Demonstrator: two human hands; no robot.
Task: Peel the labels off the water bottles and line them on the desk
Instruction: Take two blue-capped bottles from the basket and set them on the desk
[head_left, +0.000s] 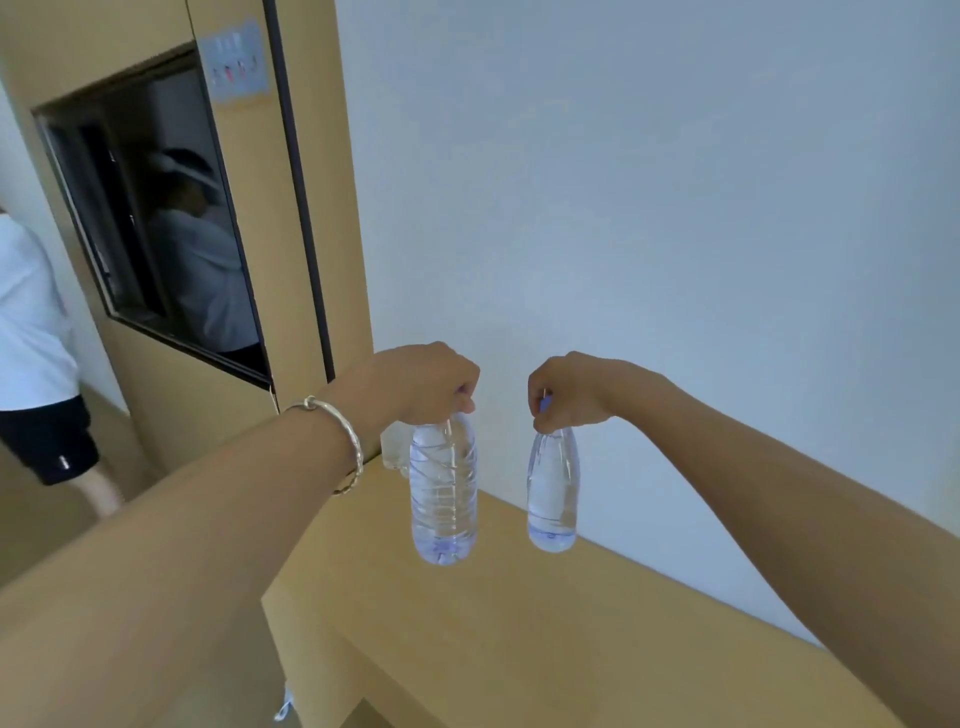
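A person holds two clear water bottles over a tan desk (519, 639) set against a pale wall (675, 208). The left hand (426, 384), with a bracelet (337, 447) on its wrist, curls its fingers round the top of the big bottle (444, 493). The right hand (563, 392) pinches the small bottle (553, 493) at its blue cap. Both bottles hang upright and a little apart, above the back of the desk near the wall; neither looks to be touching the surface.

No label shows on either bottle, so the peeling seems done for this pair and the step in hand appears to be placing them. A third clear shape (395, 452), partly hidden behind the big bottle, sits by the desk's far corner; whether it is another bottle cannot be told.

The next move likely calls for lowering both bottles straight down until their bases sit flat, side by side and in line with the wall edge, then loosening each grip without tipping them. Held only at the top, they may swing, so a slow descent would help.
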